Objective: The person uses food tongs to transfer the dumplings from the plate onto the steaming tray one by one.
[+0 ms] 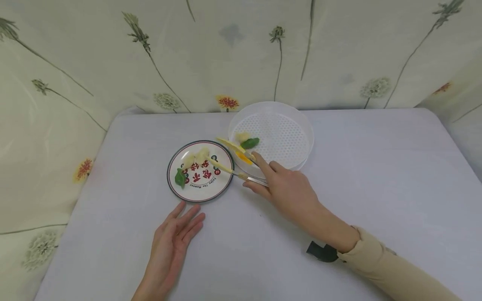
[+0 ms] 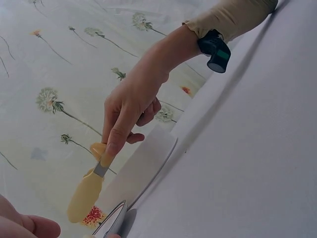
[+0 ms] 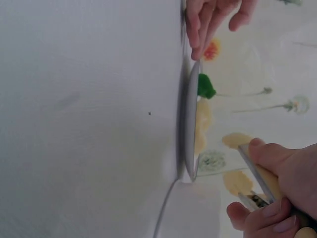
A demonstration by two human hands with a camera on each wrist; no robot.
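My right hand (image 1: 291, 190) grips a pair of food tongs (image 1: 257, 180) with yellow tips and metal arms. The tong tips are spread apart, one over the plate's right side, the other over the basket's near left rim. On the round white plate (image 1: 211, 192), which has red lettering, lie pale yellow dumpling-like pieces (image 1: 196, 157) and a green piece (image 1: 180, 177). Inside the round white basket (image 1: 290, 142) are another pale piece (image 1: 242, 136) and a green one (image 1: 249, 143). Fingers extended, my left hand (image 1: 171, 242) has its fingertips right at the plate's near rim.
A white-covered table (image 1: 376, 188) carries everything. Behind and to the left hangs a flower-printed cloth (image 1: 226, 54). The basket stands near the table's back edge, right beside the plate. A dark strap device (image 1: 323, 252) sits at the right wrist.
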